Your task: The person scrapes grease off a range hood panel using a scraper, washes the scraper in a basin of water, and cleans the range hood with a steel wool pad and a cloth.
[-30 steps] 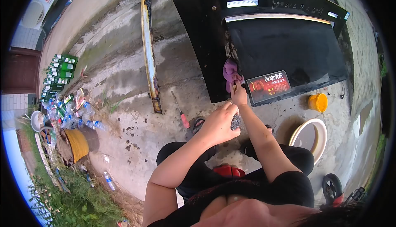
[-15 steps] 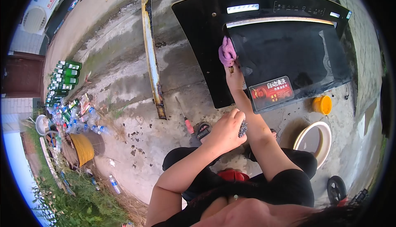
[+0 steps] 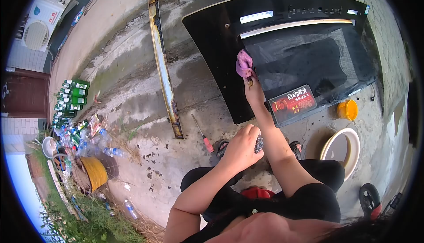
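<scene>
My right hand [image 3: 254, 92] is closed on a pink cloth [image 3: 244, 64], pressed at the left edge of the dark glass panel [image 3: 304, 62] on a black range hood [image 3: 212, 35]. Some of its fingers are hidden by the cloth and the panel. My left hand [image 3: 242, 148] is closed around a grey steel wool scrubber [image 3: 259, 144], held above my knees and beside my right forearm, apart from the hood. A red printed label [image 3: 293, 105] sits at the panel's lower left corner.
A screwdriver [image 3: 203, 134] and a long dirty metal strip [image 3: 164, 70] lie on the concrete to the left. At right stand a yellow tub [image 3: 347, 110] and a white basin [image 3: 353, 154] holding liquid. Green bottles [image 3: 73, 93], plastic bottles and a yellow bucket [image 3: 95, 172] stand far left.
The view has shifted slightly, so most things appear lower. The cloth stays at the panel's left edge, and reflections on the panel differ. Both hands keep their hold.
</scene>
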`<state>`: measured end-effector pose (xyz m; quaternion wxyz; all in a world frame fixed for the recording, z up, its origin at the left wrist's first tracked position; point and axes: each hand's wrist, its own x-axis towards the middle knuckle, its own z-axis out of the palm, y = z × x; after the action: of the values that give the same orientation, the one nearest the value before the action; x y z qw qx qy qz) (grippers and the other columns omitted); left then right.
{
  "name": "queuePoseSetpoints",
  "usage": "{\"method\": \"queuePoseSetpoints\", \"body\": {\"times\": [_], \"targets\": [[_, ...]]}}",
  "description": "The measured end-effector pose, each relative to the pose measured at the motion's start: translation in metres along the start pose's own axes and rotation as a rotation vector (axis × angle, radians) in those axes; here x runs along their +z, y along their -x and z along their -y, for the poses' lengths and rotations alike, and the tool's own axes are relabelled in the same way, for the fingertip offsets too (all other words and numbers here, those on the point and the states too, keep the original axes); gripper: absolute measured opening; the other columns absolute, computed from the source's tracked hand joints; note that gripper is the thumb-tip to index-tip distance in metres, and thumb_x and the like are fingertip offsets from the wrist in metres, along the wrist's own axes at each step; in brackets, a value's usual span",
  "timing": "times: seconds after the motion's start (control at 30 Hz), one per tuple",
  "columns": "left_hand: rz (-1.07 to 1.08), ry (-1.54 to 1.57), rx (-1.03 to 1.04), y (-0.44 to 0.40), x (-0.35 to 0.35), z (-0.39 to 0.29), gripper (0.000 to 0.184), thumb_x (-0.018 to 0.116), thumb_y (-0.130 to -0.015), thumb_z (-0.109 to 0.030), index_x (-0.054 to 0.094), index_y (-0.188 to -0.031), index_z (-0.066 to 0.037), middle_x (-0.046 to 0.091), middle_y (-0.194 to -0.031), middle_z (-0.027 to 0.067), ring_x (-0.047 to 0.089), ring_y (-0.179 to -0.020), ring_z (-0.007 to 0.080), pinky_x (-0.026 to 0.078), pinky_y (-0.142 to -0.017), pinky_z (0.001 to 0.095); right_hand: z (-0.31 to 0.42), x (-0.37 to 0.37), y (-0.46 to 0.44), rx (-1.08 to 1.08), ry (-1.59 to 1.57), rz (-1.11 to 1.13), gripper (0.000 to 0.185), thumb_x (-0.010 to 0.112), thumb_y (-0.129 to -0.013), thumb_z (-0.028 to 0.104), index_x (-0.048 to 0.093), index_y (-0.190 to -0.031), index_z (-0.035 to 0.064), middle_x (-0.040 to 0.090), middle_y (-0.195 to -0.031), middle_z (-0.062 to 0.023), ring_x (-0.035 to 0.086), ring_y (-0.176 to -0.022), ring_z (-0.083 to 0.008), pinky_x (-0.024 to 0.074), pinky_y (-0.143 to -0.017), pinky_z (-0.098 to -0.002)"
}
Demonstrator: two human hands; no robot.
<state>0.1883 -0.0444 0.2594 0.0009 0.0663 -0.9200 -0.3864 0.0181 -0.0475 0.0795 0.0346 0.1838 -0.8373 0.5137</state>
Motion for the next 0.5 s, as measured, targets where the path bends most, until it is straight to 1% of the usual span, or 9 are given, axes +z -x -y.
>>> {"method": "queuePoseSetpoints", "body": {"times": [0.03, 0.07, 0.17, 0.2, 0.3, 0.37, 0.4, 0.5], "targets": [[-0.003, 0.006, 0.005, 0.0, -0.001, -0.001, 0.032, 0.065, -0.061, -0.009, 0.045, -0.085, -0.002, 0.051, -0.089, 0.0141, 0.054, -0.082, 0.0324, 0.046, -0.069, 0.0394, -0.001, 0.0, 0.0, -0.011, 0.033, -0.013, 0.035, 0.051, -0.086, 0.028, 0.053, -0.109, 0.002, 0.054, -0.111, -0.0188, 0.05, -0.105, -0.035, 0.0408, -0.086, -0.037], [-0.001, 0.01, 0.003, 0.002, -0.002, -0.003, 0.032, 0.065, -0.061, -0.009, 0.045, -0.085, -0.002, 0.051, -0.089, 0.0139, 0.054, -0.081, 0.0323, 0.046, -0.069, 0.0393, 0.015, -0.007, -0.004, 0.051, -0.013, 0.032, 0.034, 0.051, -0.086, 0.029, 0.054, -0.106, 0.0019, 0.057, -0.103, -0.0198, 0.053, -0.098, -0.0373, 0.0432, -0.079, -0.0391], [0.009, 0.011, -0.005, 0.007, -0.004, -0.003, 0.033, 0.065, -0.06, -0.009, 0.046, -0.086, -0.002, 0.051, -0.089, 0.0134, 0.055, -0.081, 0.032, 0.046, -0.069, 0.0388, 0.029, 0.005, -0.026, 0.22, -0.074, 0.065, 0.032, 0.052, -0.085, 0.029, 0.055, -0.104, 0.0031, 0.059, -0.096, -0.0208, 0.055, -0.09, -0.039, 0.0448, -0.073, -0.041], [0.014, 0.01, -0.006, 0.007, -0.004, -0.002, 0.033, 0.065, -0.06, -0.009, 0.046, -0.086, -0.002, 0.051, -0.089, 0.0133, 0.055, -0.081, 0.0319, 0.046, -0.069, 0.0386, 0.034, 0.008, -0.031, 0.255, -0.048, 0.072, 0.03, 0.052, -0.085, 0.029, 0.056, -0.103, 0.0049, 0.059, -0.095, -0.0212, 0.055, -0.088, -0.039, 0.0453, -0.071, -0.0414], [-0.005, 0.001, -0.029, 0.008, -0.005, -0.002, 0.033, 0.065, -0.061, -0.009, 0.046, -0.086, -0.002, 0.051, -0.089, 0.0128, 0.055, -0.081, 0.0317, 0.046, -0.069, 0.0384, 0.026, 0.017, -0.028, 0.174, 0.134, 0.03, 0.028, 0.052, -0.085, 0.027, 0.056, -0.103, 0.0063, 0.059, -0.095, -0.0212, 0.056, -0.087, -0.0385, 0.0455, -0.071, -0.0419], [0.028, -0.008, -0.087, 0.011, -0.004, -0.004, 0.032, 0.065, -0.061, -0.01, 0.047, -0.087, -0.003, 0.051, -0.089, 0.0126, 0.055, -0.081, 0.0317, 0.046, -0.069, 0.0383, 0.015, 0.012, -0.017, 0.17, 0.155, 0.065, 0.027, 0.052, -0.084, 0.025, 0.056, -0.104, 0.0081, 0.059, -0.093, -0.0213, 0.056, -0.087, -0.0385, 0.0458, -0.071, -0.0424], [0.031, -0.025, -0.095, 0.006, -0.006, -0.002, 0.032, 0.065, -0.061, -0.01, 0.047, -0.087, -0.003, 0.051, -0.09, 0.0126, 0.055, -0.081, 0.0317, 0.046, -0.069, 0.0383, 0.009, 0.007, -0.012, 0.094, 0.057, 0.045, 0.027, 0.052, -0.085, 0.019, 0.053, -0.107, 0.0054, 0.058, -0.098, -0.0213, 0.056, -0.093, -0.0368, 0.0449, -0.077, -0.0395], [0.002, -0.063, -0.066, 0.004, -0.002, -0.001, 0.032, 0.065, -0.062, -0.012, 0.047, -0.087, -0.003, 0.052, -0.092, 0.0123, 0.055, -0.081, 0.032, 0.046, -0.069, 0.0384, -0.041, 0.026, -0.005, -0.097, -0.133, 0.027, 0.026, 0.051, -0.086, 0.013, 0.05, -0.109, 0.0003, 0.055, -0.105, -0.0215, 0.054, -0.1, -0.0346, 0.0421, -0.083, -0.036]]}}
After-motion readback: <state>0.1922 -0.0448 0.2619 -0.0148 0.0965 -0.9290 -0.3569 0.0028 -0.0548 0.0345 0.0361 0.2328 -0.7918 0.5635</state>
